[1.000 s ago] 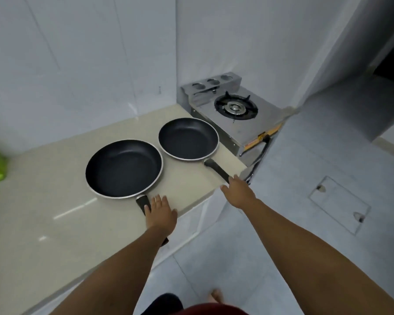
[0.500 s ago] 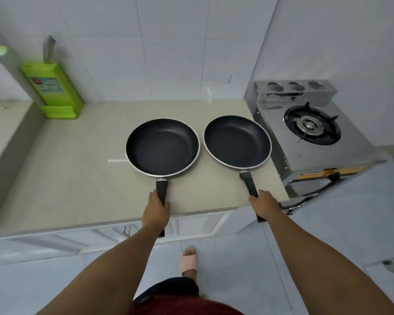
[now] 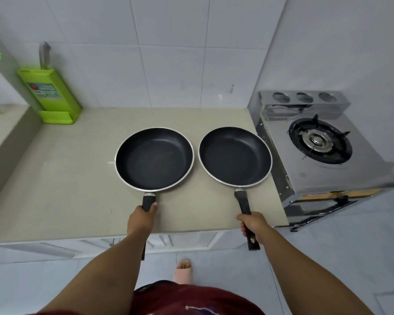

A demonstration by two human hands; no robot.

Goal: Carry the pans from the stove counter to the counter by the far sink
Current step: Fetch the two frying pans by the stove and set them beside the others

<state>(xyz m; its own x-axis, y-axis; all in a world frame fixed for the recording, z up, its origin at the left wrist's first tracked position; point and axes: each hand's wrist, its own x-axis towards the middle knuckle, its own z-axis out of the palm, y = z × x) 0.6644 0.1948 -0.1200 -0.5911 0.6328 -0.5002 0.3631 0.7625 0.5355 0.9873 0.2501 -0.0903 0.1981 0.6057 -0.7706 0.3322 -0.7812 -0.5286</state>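
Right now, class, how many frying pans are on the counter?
2. The left pan sits mid-counter, its handle gripped by the left hand. The right pan lies beside it, next to the stove, its handle gripped by the right hand. None looks hidden.

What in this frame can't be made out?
- Head view: far sink counter is out of frame.
- Left pan handle is mostly hidden by the left hand and forearm.
- Whether either pan has lifted off the counter is unclear.
- Green holder label is too small to read.
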